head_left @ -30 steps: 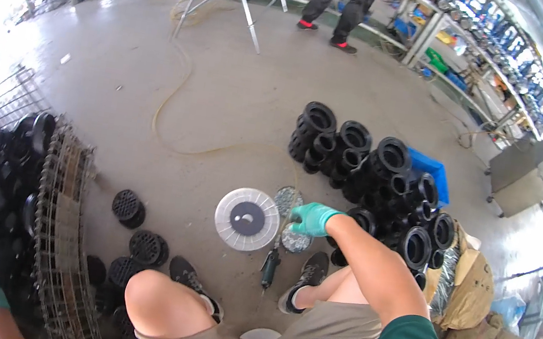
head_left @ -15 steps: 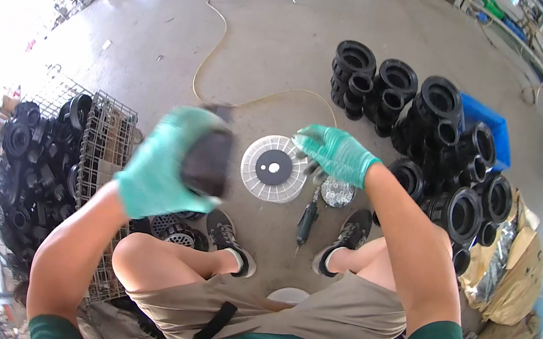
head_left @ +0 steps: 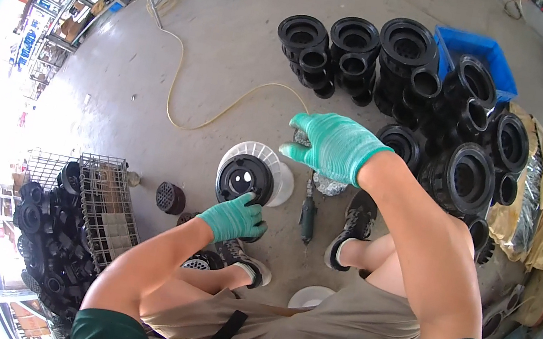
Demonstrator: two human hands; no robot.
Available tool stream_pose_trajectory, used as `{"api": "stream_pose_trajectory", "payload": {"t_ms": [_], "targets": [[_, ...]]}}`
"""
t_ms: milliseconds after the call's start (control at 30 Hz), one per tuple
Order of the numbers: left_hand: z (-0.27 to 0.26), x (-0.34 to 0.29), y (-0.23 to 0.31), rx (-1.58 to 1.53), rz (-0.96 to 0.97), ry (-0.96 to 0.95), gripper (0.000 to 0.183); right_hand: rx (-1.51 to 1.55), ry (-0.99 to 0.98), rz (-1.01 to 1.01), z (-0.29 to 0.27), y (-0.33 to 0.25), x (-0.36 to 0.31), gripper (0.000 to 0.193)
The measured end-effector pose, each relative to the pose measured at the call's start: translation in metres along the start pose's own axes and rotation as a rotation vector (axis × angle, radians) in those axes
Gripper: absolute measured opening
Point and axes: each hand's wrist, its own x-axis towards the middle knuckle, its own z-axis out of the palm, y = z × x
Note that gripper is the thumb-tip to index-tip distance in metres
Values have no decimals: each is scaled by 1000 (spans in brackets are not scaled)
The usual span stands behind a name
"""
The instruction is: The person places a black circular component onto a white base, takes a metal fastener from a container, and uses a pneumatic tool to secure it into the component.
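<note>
While my left hand (head_left: 233, 219) grips a black round part (head_left: 248, 166) by its near edge, over the white disc (head_left: 284, 186) on the floor, my right hand (head_left: 335, 145) hovers beyond the power screwdriver (head_left: 307, 219), thumb and fingers slightly apart; I cannot tell whether they pinch anything. Small metal pieces (head_left: 330, 186) lie just below it.

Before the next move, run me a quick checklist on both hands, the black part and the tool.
- Left hand gripping the black round part: ok, at its near edge.
- Black part resting on the white disc: cannot tell; it overlaps, contact hidden.
- Right hand holding something: cannot tell.
- Dish of small parts fully visible: not ok, partly covered.
- Power screwdriver clear of both hands: ok, on the floor.
</note>
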Motion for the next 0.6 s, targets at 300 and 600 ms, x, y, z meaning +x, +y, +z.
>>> {"api": "stream_pose_trajectory", "payload": {"t_ms": [300, 600], "targets": [[45, -5, 10, 77, -102, 146, 36, -107, -136, 12, 2, -6, -4, 56], [-4, -36, 29, -93, -237, 127, 33, -190, -228, 1, 24, -24, 12, 53]]}}
